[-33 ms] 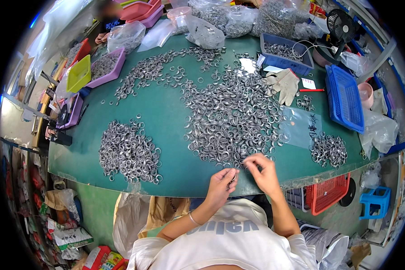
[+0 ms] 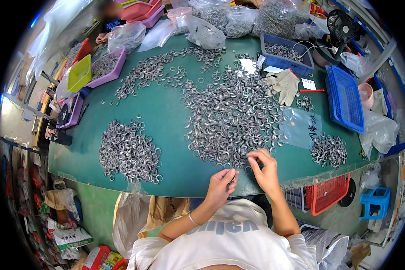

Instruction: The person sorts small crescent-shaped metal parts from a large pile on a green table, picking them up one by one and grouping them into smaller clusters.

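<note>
My left hand [image 2: 220, 185] is closed at the table's near edge, with metal rings [image 2: 231, 181] between its thumb and curled fingers. How many it holds is hidden. My right hand [image 2: 264, 168] hovers over the near edge of a large heap of grey metal rings [image 2: 234, 119]. Its fingers are bent and drawn together toward the thumb; what they hold, if anything, is too small to make out. Loose rings lie just below its fingertips. A second ring pile [image 2: 128, 153] is on the left, and a smaller pile [image 2: 329, 150] on the right.
Cotton gloves [image 2: 284, 85], a red pen [image 2: 311, 90] and a clear plastic bag [image 2: 301, 127] lie right of the heap. Blue baskets [image 2: 345, 99] stand at the right edge, a blue bin [image 2: 287, 63] behind. Filled bags line the back; another person's hand [image 2: 101, 38] shows far left.
My right hand has shifted slightly up and to the right at the heap's edge. My left hand stays in place, closed on its rings.
</note>
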`<state>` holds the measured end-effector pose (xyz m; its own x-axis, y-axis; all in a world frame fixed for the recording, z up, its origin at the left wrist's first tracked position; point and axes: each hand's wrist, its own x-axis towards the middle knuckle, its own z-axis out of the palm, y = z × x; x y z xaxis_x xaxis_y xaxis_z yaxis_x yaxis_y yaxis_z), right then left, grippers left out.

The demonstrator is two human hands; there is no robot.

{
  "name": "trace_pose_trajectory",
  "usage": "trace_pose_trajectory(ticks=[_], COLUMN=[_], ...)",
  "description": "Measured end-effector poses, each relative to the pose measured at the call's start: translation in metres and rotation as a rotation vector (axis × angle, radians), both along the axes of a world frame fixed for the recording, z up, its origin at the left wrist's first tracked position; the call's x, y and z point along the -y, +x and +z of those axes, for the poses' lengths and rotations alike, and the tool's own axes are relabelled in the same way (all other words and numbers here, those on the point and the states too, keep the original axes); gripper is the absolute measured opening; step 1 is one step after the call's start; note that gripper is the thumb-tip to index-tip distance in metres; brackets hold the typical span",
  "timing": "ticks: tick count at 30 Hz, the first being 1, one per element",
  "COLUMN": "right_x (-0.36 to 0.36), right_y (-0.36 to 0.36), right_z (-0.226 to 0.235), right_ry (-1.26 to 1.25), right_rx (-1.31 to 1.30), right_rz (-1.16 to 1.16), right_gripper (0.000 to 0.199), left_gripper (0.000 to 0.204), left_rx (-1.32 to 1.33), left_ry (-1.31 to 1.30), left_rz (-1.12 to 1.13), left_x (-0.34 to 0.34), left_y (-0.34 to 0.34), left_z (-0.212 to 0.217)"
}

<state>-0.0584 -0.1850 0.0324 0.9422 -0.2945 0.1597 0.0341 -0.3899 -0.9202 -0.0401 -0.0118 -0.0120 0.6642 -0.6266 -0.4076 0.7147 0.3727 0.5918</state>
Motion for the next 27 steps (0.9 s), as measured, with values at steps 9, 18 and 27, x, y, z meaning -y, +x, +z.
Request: trace_pose_trajectory(ticks=[9, 18, 27], right_x=[0.003, 0.004, -0.023], right_y=[0.014, 0.01, -0.033], right_z=[-0.022, -0.015, 0.0], right_ry=[-0.553, -0.32, 0.053], right_rx=[0.111, 0.264, -0.002], right_rz=[-0.121, -0.209, 0.148], right_gripper=[0.012, 0.006, 0.013], left_gripper=[0.028, 0.028, 0.026], left_rx=[-0.027, 0.017, 0.109], left_ry=[0.084, 0.081, 0.123], left_rz=[-0.09, -0.008, -0.022], left_x=[0.005, 0.006, 0.007], left_y=[-0.003, -0.005, -0.006], left_z=[0.031, 0.017, 0.022])
